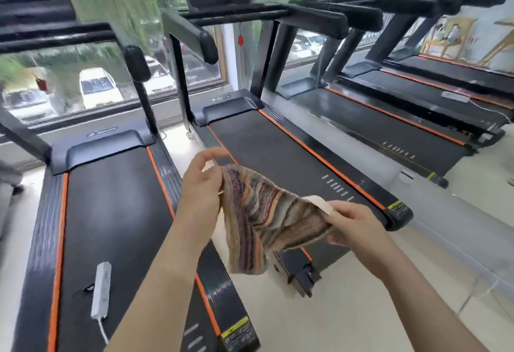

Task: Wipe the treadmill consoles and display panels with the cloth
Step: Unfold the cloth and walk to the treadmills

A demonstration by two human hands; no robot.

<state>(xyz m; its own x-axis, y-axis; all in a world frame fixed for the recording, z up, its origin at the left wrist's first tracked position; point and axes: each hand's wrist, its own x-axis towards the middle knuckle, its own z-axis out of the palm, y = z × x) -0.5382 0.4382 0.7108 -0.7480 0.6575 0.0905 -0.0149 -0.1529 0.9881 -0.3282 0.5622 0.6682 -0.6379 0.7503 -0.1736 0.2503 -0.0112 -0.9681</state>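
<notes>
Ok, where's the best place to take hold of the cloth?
Probably its upper edge, from above. The cloth hangs limp, sagging between the left hand, pinching one top corner, and the right hand, pinching the end by the white tag; the lower part dangles loose.

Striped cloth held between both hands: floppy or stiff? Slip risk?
Likely floppy: the striped cloth sags and folds between the left hand and right hand. Probably light, since pinches at its edges alone carry it. Its towel-like texture suggests it won't slip easily, though the picture is soft.
</notes>
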